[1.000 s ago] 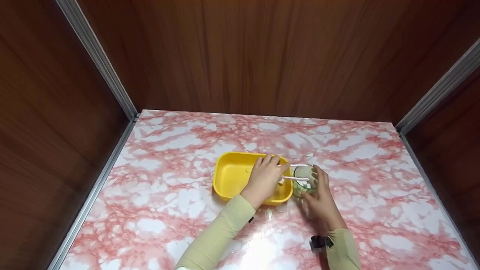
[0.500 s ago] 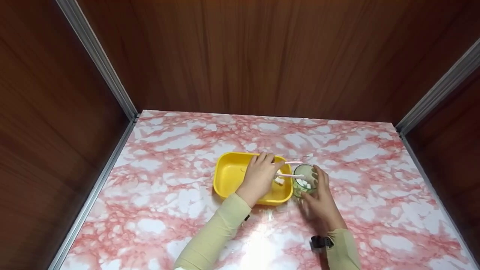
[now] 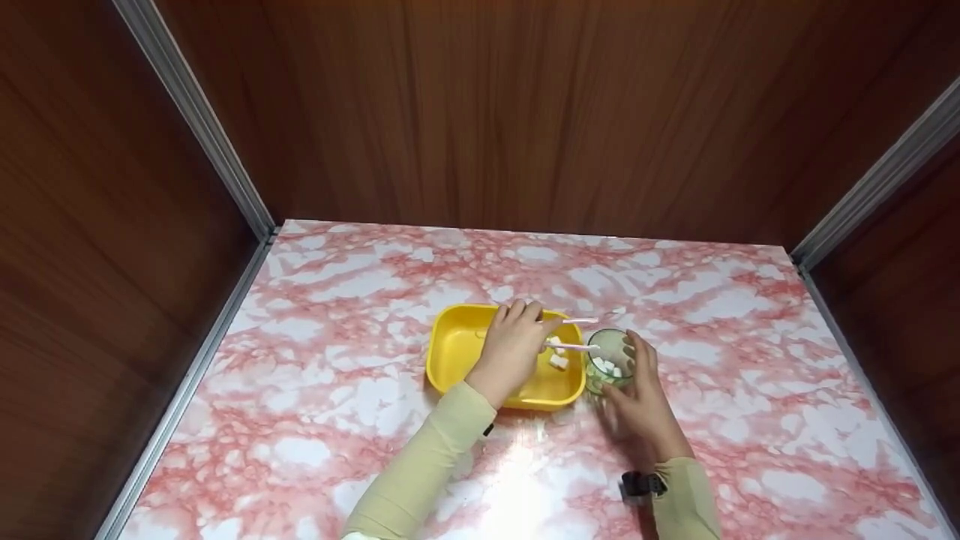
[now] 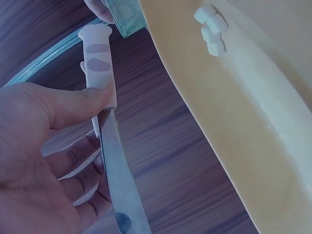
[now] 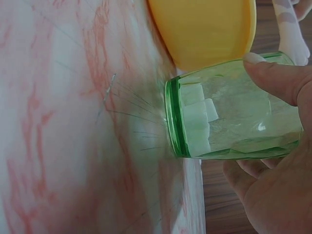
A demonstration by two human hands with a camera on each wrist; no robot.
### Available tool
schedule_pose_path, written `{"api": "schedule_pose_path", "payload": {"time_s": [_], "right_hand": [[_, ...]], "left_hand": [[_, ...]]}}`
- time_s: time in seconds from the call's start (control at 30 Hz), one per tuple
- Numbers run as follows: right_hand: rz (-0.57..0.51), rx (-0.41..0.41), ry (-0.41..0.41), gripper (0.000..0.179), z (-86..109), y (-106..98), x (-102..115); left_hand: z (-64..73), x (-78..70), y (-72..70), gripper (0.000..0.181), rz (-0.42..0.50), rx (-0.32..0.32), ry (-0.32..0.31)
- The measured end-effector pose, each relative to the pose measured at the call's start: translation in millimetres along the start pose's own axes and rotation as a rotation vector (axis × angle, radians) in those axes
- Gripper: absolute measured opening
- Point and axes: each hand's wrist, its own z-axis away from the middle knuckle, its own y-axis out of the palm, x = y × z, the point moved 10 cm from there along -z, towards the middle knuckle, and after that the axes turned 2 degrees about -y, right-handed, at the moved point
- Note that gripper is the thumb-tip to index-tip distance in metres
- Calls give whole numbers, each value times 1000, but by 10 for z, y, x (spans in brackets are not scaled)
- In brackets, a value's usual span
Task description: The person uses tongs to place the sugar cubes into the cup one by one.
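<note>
My left hand holds tongs above the right part of a yellow plastic tub. In the left wrist view the tongs show a metal arm and a white tip with mauve bands, the thumb pressing on it. Their two tips stand apart, and nothing is between them. Several small white cubes lie in the tub beneath the tips. My right hand grips a green-tinted glass that stands upright against the tub's right side. More white cubes sit at the bottom of the glass.
A red-and-white marbled tabletop lies under everything. Brown wood-look panels rise at the back and both sides, with metal rails in the corners. A black device is strapped to the right wrist.
The left hand has drawn back leftward with the tongs, from over the glass to over the tub. The white cubes in the tub have come into view. The right hand and glass stay put.
</note>
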Motion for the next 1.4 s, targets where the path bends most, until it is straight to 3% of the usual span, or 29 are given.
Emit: {"api": "schedule_pose_path", "payload": {"time_s": [0.63,0.87,1.4], "right_hand": [[1,11,16,92,1,7,5],[7,10,-8,92,-7,5,22],[-16,6,37,93,-5,8,-13]], "left_hand": [[-2,208,95,44,-10,52,-26],[-3,230,138,42,-3,72,-25],[-10,248,229,40,-30,94,-4]]}}
